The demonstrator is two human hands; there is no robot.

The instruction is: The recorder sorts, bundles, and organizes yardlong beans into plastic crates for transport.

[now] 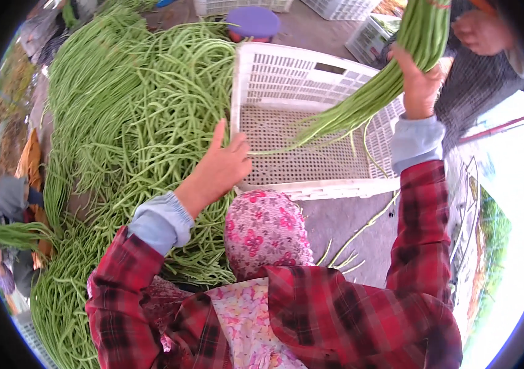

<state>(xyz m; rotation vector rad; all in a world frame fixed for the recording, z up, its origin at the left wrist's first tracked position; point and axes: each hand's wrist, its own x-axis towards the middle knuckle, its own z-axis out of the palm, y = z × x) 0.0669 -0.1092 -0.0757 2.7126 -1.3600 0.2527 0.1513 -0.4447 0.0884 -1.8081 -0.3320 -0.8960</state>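
My right hand (416, 87) grips a thick bundle of yardlong beans (372, 94) at the upper right. The bundle's thin ends hang over a white plastic crate (285, 187), whose perforated floor shows. A red band circles the bundle near its top end. At the crate's left rim is my left hand (220, 168), fingers spread; a single bean's tip reaches its fingertips, and I cannot tell whether they touch it. Left of the crate lies a large heap of loose yardlong beans (174, 92).
A co-worker's hand (483, 32) is close by at the upper right. A purple-topped stool (253, 23) and more crates (368, 39) stand beyond the crate. Another person (10, 198) holds beans at the far left. Stray beans (363, 226) lie on the ground at right.
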